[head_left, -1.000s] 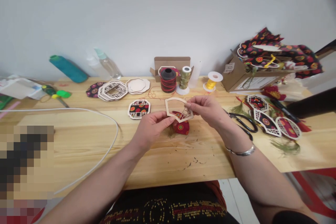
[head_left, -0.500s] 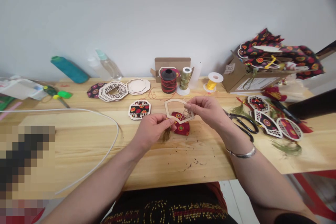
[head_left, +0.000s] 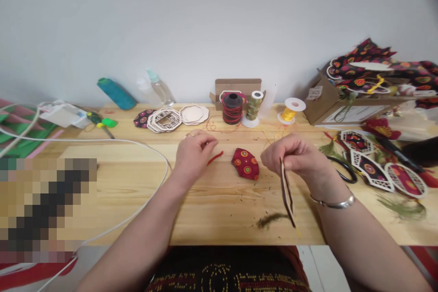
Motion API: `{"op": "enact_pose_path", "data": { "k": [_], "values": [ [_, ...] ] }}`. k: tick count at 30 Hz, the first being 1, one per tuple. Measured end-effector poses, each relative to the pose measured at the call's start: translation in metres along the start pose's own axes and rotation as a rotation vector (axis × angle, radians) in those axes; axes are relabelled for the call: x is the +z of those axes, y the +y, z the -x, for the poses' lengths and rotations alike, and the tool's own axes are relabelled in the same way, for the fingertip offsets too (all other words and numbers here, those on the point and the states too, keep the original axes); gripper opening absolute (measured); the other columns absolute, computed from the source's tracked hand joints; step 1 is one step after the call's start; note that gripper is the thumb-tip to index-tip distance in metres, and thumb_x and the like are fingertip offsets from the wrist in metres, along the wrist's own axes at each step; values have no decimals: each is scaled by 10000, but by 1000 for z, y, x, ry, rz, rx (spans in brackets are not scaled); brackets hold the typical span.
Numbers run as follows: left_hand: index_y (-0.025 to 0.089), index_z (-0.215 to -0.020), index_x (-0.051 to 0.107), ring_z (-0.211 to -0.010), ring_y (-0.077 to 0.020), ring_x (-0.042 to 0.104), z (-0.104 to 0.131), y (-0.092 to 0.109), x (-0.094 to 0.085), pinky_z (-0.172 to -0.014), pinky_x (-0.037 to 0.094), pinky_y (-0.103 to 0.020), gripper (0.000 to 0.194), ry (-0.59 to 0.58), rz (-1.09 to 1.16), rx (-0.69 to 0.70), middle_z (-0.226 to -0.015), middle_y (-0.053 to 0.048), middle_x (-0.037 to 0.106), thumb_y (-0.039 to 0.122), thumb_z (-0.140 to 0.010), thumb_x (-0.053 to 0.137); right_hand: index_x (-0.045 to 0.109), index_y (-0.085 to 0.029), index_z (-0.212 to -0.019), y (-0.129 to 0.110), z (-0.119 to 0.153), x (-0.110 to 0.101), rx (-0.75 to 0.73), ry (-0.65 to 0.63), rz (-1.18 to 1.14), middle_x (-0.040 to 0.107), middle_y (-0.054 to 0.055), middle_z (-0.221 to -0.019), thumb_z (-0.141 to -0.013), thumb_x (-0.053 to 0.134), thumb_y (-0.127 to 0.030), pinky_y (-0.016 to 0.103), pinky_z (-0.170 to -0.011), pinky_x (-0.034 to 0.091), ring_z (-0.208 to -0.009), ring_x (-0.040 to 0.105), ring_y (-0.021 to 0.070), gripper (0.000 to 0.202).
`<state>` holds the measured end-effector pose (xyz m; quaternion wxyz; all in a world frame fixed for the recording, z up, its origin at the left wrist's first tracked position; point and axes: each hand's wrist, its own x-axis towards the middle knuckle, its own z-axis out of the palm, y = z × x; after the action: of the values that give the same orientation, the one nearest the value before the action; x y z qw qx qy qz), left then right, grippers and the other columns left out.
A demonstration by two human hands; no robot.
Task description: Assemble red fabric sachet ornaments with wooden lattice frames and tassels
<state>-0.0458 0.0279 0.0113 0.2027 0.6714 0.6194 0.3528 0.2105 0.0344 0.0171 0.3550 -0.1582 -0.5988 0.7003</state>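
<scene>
My right hand (head_left: 290,155) pinches a thin wooden frame (head_left: 286,196) by its upper end. The frame hangs edge-on, its layers slightly apart, and an olive tassel (head_left: 272,220) trails near its lower end. My left hand (head_left: 195,153) is closed above the table, with a short red cord-like strip (head_left: 215,158) showing at its fingertips. Between my hands a fan-shaped piece of red patterned fabric (head_left: 245,164) lies flat on the table.
Thread spools (head_left: 253,109) and a small open cardboard box (head_left: 237,86) stand along the wall. Lattice frames (head_left: 166,120) are stacked at back left. On the right lie black-handled scissors (head_left: 345,173), finished ornaments (head_left: 371,171) and a fabric-filled box (head_left: 342,109). A white cable (head_left: 166,164) curves at left.
My left hand has let go of the wooden frame and moved left. My right hand carried the frame right and turned it edge-on. The red strip now shows, and the view has shifted left.
</scene>
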Motion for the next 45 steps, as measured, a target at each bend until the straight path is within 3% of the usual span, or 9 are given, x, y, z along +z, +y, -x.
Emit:
{"op": "enact_pose_path", "data": {
  "k": [3,6,17,23,27,30,34,39,45],
  "values": [
    [214,-784,730,-864,-219,604,3,4,2,-734,425,-330,194,-235,-345,4,-881,-48,677,276,-847,558,693,-161,-729,0,1,-2,46,-165,3,610,1,-604,-767,733,-291,260,-558,410,-564,529,105,142],
    [227,-830,730,-900,-242,606,6,11,2,-691,419,-330,244,-351,-545,-19,-936,-61,671,310,-885,507,678,-146,-727,1,-1,-2,73,-170,9,597,-8,-604,-758,742,-299,246,-554,412,-557,519,93,168],
    [192,-894,720,-956,-277,610,13,2,16,-702,458,-351,318,-350,-732,27,-973,-115,668,285,-928,418,687,-117,-714,1,-3,1,151,-93,28,612,3,-624,-746,755,-320,231,-569,415,-583,523,88,217],
    [195,-780,714,-878,-207,617,10,16,7,-802,474,-347,140,-205,-85,8,-898,-61,681,235,-815,585,710,-145,-729,2,-11,3,235,96,32,645,-10,-646,-706,780,-319,210,-575,424,-574,536,72,190],
    [182,-708,722,-1072,-212,588,8,30,7,-944,437,-351,98,-197,525,-159,-1029,-72,681,273,-728,693,707,-151,-719,-10,-22,5,272,156,96,647,-10,-639,-734,750,-334,219,-586,429,-582,537,78,188],
    [144,-663,695,-902,-187,645,7,32,20,-842,495,-351,169,-241,914,-359,-1095,-83,655,293,-638,771,707,-146,-725,-16,-28,5,276,155,152,650,-4,-650,-743,737,-348,223,-585,427,-587,538,80,206],
    [113,-639,678,-720,-156,654,6,29,37,-704,523,-318,226,-225,1085,-509,-987,-83,686,235,-527,831,700,-142,-728,-4,-31,6,266,167,180,639,-11,-637,-732,740,-365,221,-579,420,-577,530,76,227],
    [120,-653,666,-561,-112,616,7,24,41,-567,480,-232,218,-222,1118,-527,-660,-23,691,238,-557,822,693,-139,-741,18,-27,7,296,235,230,649,-1,-648,-718,744,-401,235,-582,429,-573,540,88,268],
    [126,-674,647,-505,-89,587,9,22,40,-529,468,-203,235,-232,1099,-537,-569,16,651,256,-579,818,686,-134,-735,23,-25,5,318,264,283,649,5,-645,-742,717,-428,240,-576,431,-570,541,95,295]
  ]
}}
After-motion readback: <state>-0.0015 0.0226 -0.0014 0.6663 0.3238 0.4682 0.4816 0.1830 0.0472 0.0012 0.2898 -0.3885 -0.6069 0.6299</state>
